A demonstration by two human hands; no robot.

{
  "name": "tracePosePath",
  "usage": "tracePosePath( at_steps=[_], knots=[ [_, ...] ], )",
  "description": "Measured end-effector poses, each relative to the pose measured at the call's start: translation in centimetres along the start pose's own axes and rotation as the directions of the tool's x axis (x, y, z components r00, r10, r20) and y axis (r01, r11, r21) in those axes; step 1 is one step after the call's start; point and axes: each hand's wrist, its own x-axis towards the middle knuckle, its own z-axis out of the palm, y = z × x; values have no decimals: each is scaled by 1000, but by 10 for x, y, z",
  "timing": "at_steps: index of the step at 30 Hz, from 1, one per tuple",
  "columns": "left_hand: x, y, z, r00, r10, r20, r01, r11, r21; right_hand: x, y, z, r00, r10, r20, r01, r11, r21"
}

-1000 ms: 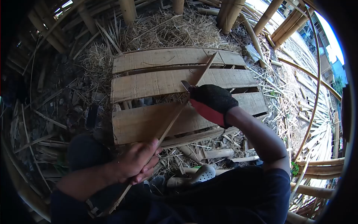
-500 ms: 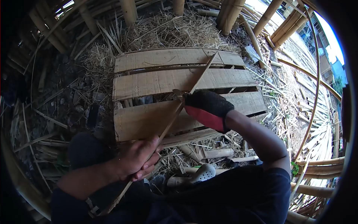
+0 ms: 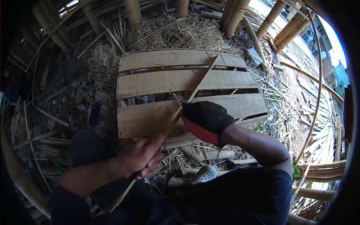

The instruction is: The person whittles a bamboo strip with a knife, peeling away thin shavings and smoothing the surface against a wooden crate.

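A long bamboo strip (image 3: 202,79) runs diagonally from the far slats of a low wooden bench (image 3: 150,83) down toward my lap. My bare left hand (image 3: 144,155) is wrapped round its lower part, in front of the bench's near edge. My right hand (image 3: 208,118), in a black and red glove, is closed at the strip's middle, above the nearest slats. A small blade-like piece (image 3: 180,99) sticks out beside the gloved fingers, against the strip. The handle, if any, is hidden inside the glove.
Upright bamboo poles (image 3: 233,17) stand behind the bench, with a heap of shavings (image 3: 174,32) before them. Cut bamboo lies on the ground at the right. A light perforated shoe (image 3: 206,174) shows below the bench. A thin curved bamboo strip (image 3: 318,90) rises at the right.
My gloved right hand has moved slightly down and toward me along the strip, with the blade-like piece. My left hand stays closed in nearly the same place.
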Motion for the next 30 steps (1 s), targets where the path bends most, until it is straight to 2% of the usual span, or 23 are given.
tracePosePath(
  at_steps=[1,3,4,5,6,8,9,10,11,12,14,15,16,19,21,22,23,24,27,30],
  knots=[
    [-1,-1,-2,1000,17,1,-17,1000,3,-7,-17,-5,1000,7,8,-6,992,-127],
    [-1,-1,-3,1000,21,11,-21,1000,1,13,-12,-49,925,231,303,-291,941,172],
    [-1,1,-3,1000,10,12,-10,1000,-10,17,-10,-61,945,235,228,-258,963,75],
    [0,1,-3,1000,-4,18,4,1000,-21,13,-3,-41,995,8,99,-13,999,47],
    [0,0,-2,1000,-1,13,2,1000,-13,7,9,-4,972,-234,-17,234,972,-17],
    [-1,-2,3,1000,-13,-5,13,1000,0,-13,-25,3,965,-260,-35,248,948,-198],
    [-2,-2,2,1000,-9,-10,10,1000,14,-8,-24,-8,991,-100,84,109,989,-98],
    [-2,-1,0,1000,-5,-11,6,1000,28,4,-15,-24,975,51,216,-49,999,-16],
    [-2,0,-1,1000,12,-15,-12,999,33,14,-11,-40,917,176,359,-202,979,35],
    [-2,0,-1,1000,6,-22,-5,999,42,12,-20,-53,947,243,211,-268,958,104],
    [0,1,3,1000,0,-30,2,998,56,-4,-21,-24,988,-98,119,98,995,6],
    [1,-1,3,1000,14,-26,-12,998,59,-13,-24,-10,957,-275,93,281,959,-50],
    [2,-5,2,999,23,-22,-21,998,64,-21,-51,-17,983,-74,167,105,976,-188],
    [2,-2,0,999,28,-41,-23,994,107,-2,-18,-19,953,-131,275,122,991,50],
    [0,-1,-2,998,18,-57,-12,994,108,-2,-10,-31,964,-67,258,32,990,140],
    [0,-1,-1,998,10,-56,-4,995,103,-2,-5,-37,958,-71,278,35,990,134],
    [0,-1,0,998,3,-55,2,995,96,0,-3,-41,951,-75,299,38,991,126],
    [1,0,0,999,5,-52,-1,996,85,-4,-25,-58,928,51,370,-81,995,64],
    [3,0,-2,999,9,-48,-6,997,74,-5,-39,-66,912,105,397,-75,993,-89],
    [3,0,2,998,11,-66,-5,995,103,0,-39,-54,907,127,401,-75,987,-144]
  ],
)
